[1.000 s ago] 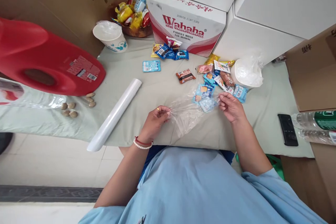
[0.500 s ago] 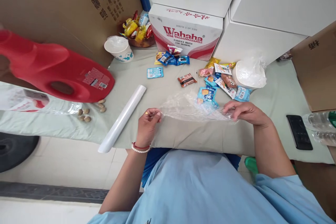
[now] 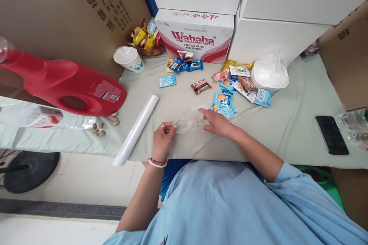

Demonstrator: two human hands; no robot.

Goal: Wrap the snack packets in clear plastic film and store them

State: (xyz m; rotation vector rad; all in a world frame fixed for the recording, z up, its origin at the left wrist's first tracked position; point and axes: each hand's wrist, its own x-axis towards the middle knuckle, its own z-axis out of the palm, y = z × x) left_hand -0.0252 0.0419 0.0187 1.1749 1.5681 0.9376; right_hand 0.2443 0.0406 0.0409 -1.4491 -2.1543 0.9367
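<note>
Clear plastic bag (image 3: 185,123) is pinched in the left hand (image 3: 164,138); the right hand (image 3: 217,123) is over it, thumb and forefinger apart.

Your left hand (image 3: 164,139) pinches its thumb against curled fingers (image 3: 163,126), the left forearm (image 3: 143,191) slanting up from the elbow. Your right hand (image 3: 217,123) spreads back upward, index finger (image 3: 204,113) extended leftward, thumb apart, the right forearm (image 3: 257,151) angled inward.
</note>
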